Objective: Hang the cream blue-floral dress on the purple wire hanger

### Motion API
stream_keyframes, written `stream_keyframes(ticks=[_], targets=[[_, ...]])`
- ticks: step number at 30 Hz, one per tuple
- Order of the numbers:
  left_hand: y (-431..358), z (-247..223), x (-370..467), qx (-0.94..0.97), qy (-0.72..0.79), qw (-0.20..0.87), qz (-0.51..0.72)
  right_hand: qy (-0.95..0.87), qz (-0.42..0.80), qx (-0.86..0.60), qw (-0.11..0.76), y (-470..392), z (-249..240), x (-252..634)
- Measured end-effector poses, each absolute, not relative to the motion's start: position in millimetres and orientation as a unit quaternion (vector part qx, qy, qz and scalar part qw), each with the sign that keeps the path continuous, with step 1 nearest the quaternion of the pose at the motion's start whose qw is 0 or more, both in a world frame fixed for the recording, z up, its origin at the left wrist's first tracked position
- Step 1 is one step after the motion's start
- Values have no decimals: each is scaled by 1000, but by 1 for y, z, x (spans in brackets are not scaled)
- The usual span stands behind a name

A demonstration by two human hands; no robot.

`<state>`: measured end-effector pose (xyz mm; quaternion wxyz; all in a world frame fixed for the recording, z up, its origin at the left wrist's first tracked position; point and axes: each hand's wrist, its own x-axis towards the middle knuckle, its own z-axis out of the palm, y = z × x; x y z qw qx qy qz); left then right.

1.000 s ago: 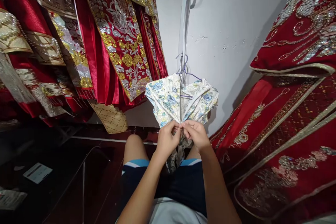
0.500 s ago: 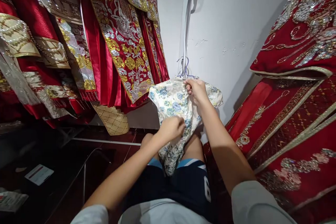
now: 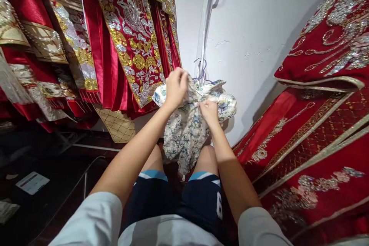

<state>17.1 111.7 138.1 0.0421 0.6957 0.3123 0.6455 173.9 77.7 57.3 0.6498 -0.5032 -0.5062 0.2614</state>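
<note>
Garment (image 3: pixel 184 134) dead ahead, floral, on its hanger against the wall, its lower end dropping between the knees! Both arms reach forward: left arm (image 3: pixel 135 146) angled up and inward, right arm (image 3: pixel 233 165) bent in lower. Left hand (image 3: pixel 176 88) is high by the garment's shoulder, fingers curled, blurred; whether it grips cloth, I cannot tell. Right hand (image 3: pixel 209 112), lower, is closed on the front, thumb and finger pinching the fabric. Around them, pale wall (image 3: pixel 245 19) behind; red gown (image 3: pixel 311 130) crowding the right, beaded and gold-edged; red robes (image 3: pixel 132 38) packing the left, their embroidered panel close by the left hand. Navy shorts (image 3: pixel 196 203) below. White pole (image 3: pixel 205 23) runs down to the purple hanger (image 3: pixel 204 73), its lower part behind the cloth. Smallest of all, pale card (image 3: pixel 32 183), far left, on a dark surface (image 3: pixel 57 196).
</note>
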Motion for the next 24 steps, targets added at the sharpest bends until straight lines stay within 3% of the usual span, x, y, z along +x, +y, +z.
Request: stream_keyframes(ticks=[3, 10, 13, 17, 20, 24], targets=[[139, 135, -26, 485, 372, 227, 759, -491, 307, -498, 646, 66, 28, 170], [122, 51, -74, 286, 421, 468, 723, -382, 445, -416, 695, 32, -3, 151], [89, -1, -46, 239, 425, 505, 713, -290, 448, -396, 748, 18, -30, 156], [57, -49, -1, 224, 403, 534, 709, -152, 342, -440, 816, -2, -74, 188], [43, -56, 23, 325, 321, 543, 704, -123, 276, -459, 836, -13, -89, 213], [23, -29, 44, 521, 246, 488, 656, -167, 245, -462, 836, -13, -76, 214]])
